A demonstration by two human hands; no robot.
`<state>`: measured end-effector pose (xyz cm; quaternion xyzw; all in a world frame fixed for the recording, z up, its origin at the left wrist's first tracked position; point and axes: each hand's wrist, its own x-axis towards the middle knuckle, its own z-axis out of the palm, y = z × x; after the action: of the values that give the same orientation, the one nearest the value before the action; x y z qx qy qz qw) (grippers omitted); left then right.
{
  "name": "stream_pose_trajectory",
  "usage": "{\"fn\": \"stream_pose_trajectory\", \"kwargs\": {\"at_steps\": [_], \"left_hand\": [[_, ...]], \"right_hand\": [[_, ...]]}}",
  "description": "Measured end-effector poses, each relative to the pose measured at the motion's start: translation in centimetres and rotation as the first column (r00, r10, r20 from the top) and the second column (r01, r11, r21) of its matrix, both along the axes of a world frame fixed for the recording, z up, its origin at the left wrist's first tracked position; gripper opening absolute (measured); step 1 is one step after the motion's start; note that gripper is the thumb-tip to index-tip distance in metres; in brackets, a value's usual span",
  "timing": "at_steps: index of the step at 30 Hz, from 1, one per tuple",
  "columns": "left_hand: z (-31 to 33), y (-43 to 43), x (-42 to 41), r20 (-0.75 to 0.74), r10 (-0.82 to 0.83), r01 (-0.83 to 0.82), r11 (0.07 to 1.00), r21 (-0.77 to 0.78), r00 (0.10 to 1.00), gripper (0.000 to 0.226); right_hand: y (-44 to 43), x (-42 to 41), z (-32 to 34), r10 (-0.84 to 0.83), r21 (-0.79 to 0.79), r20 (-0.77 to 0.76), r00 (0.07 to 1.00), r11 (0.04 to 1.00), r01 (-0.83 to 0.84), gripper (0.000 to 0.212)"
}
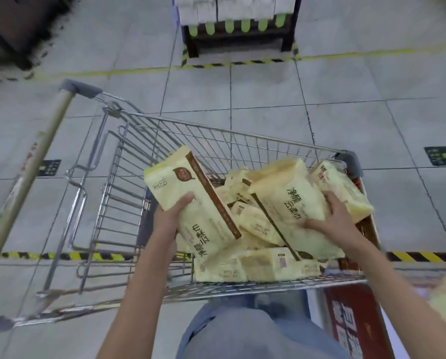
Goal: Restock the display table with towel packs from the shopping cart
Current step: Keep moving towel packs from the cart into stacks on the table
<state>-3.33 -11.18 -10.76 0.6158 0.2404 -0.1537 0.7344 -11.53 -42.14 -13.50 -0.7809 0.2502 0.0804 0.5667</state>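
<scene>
Bright, flat light falls evenly from overhead, with a faint greenish cast and only pale, soft shadows beneath the shopping cart on the floor. The wide lens bows the cart's handle and the tile seams. The corners smear, and the top left breaks into dark speckles. Print on the towel packs looks soft.

Both of the person's 2 arms are bare along their whole visible length, down to the left hand and right hand. Below them show faded light-blue denim trousers, softly creased.
</scene>
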Motion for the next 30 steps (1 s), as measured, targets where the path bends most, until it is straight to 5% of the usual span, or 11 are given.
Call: {"fn": "stream_pose_trajectory", "kwargs": {"at_steps": [3,8,18,30], "left_hand": [[1.4,0.2,-4.1,-0.038,-0.001,-0.001,0.998,-0.059,0.999,0.08],[2.1,0.7,-8.9,-0.065,-0.011,0.003,0.992,-0.123,0.998,0.046],[1.3,1.3,-10.5,-0.097,-0.173,0.158,0.975,-0.154,0.98,0.05],[0.6,10.1,-9.1,-0.185,-0.508,0.478,0.859,-0.184,0.841,0.06]], "right_hand": [[1.1,-4.0,0.1,-0.131,0.276,-0.025,0.991,0.952,0.133,0.105],[3.2,-9.4,0.5,-0.306,0.535,-0.002,0.952,0.804,0.26,0.078],[7.6,-16.5,0.5,-0.493,0.537,-0.002,0.87,0.733,0.417,0.077],[19.3,-17.9,2.5,-0.819,0.548,-0.003,0.574,0.479,0.686,0.078]]}}
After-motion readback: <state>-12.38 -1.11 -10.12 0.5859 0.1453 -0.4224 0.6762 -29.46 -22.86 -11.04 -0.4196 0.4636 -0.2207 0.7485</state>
